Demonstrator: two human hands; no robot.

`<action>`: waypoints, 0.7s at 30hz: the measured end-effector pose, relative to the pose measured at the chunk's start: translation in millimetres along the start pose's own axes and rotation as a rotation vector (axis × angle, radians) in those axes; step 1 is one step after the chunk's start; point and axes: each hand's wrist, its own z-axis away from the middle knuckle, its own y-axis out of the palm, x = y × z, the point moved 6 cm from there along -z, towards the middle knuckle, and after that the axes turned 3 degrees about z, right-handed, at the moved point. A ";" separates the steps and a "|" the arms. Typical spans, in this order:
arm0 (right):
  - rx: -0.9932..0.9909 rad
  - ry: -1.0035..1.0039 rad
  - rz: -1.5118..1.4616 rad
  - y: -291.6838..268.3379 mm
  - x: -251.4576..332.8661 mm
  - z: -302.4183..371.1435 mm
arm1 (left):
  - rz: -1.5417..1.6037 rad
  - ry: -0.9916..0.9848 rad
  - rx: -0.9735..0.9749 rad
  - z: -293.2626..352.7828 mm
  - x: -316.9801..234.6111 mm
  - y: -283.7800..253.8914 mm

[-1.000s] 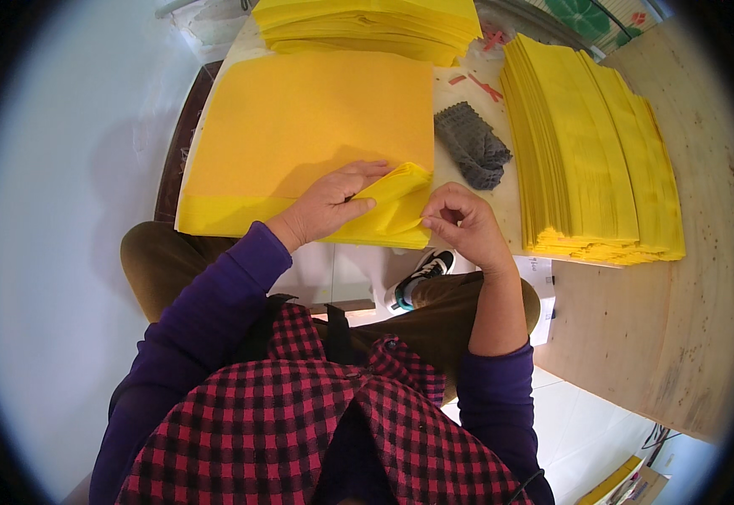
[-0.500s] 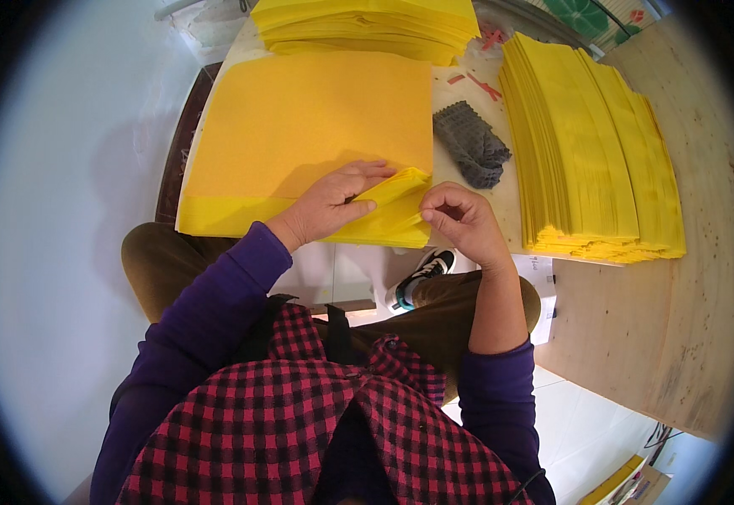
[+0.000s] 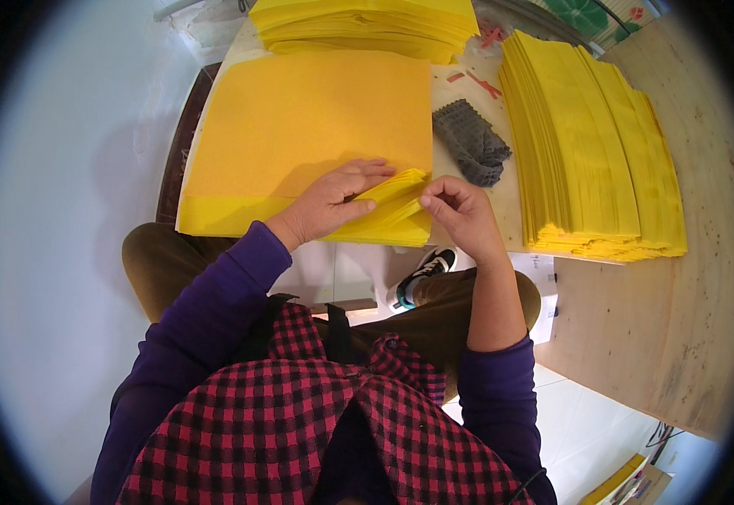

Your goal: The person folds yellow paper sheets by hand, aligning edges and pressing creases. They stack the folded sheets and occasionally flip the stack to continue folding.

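In front of me lies a flat pile of thin sheets (image 3: 316, 118), orange-yellow on top with a brighter yellow strip along the near edge. My left hand (image 3: 336, 198) lies on the near part of the pile, its thumb and fingers closed about a raised fold of yellow sheets (image 3: 394, 202). At the pile's near right corner, my right hand (image 3: 463, 217) is in a pinch, thumb against index finger, at the lifted edges of these sheets. How many edges sit in the pinch is too small to tell.
A crumpled dark grey cloth (image 3: 472, 143) lies right of the pile, near red scraps (image 3: 484, 85). Tall yellow stacks stand on the right (image 3: 581, 151) and at the back (image 3: 367, 25). A wooden board (image 3: 628, 328) is at far right, a pale wall (image 3: 64, 210) at left.
My right hand has shifted slightly up and away from me, its fingertips still by the sheet edges. The raised fold looks more fanned out. My left hand has stayed in place.
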 end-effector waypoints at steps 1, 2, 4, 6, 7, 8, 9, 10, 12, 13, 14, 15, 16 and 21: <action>-0.001 -0.006 0.003 0.2 0.8 -0.1 | 0.007 -0.007 0.012 -0.1 0.5 0.2; -0.004 -0.005 -0.003 0.2 1.2 -0.3 | 0.014 -0.014 0.023 -0.2 1.1 0.0; -0.010 -0.005 -0.005 0.1 1.8 -0.2 | 0.024 -0.018 0.031 -0.2 1.9 0.2; -0.016 -0.011 0.002 -0.2 2.3 0.1 | 0.029 -0.013 0.024 -0.1 2.1 0.0; -0.018 -0.019 0.004 -0.2 2.8 0.3 | 0.032 -0.021 0.022 0.2 2.6 0.2; -0.020 -0.028 0.006 -0.2 3.2 0.6 | 0.035 -0.028 0.021 0.5 3.0 0.5; -0.022 -0.037 0.008 -0.3 3.7 0.8 | 0.041 -0.033 0.018 0.6 3.4 0.4; -0.022 -0.034 0.007 -0.4 3.5 1.0 | 0.036 -0.033 0.022 0.5 3.4 0.7; -0.022 -0.029 0.006 -0.8 3.0 1.4 | 0.030 -0.029 0.027 0.1 3.2 0.8; -0.012 -0.040 0.007 -0.6 3.7 2.0 | 0.030 -0.027 0.029 0.1 2.8 0.8; -0.002 -0.050 0.007 -0.6 4.4 2.6 | 0.030 -0.026 0.030 0.0 2.7 0.8; 0.014 -0.067 -0.005 -0.2 5.3 3.0 | 0.030 -0.025 0.031 0.0 2.5 0.8; 0.019 -0.049 0.022 -0.5 4.1 3.1 | 0.028 -0.025 0.031 0.2 2.4 0.8; 0.026 -0.042 0.016 -0.7 2.6 3.3 | 0.017 -0.013 0.033 -0.4 3.0 1.2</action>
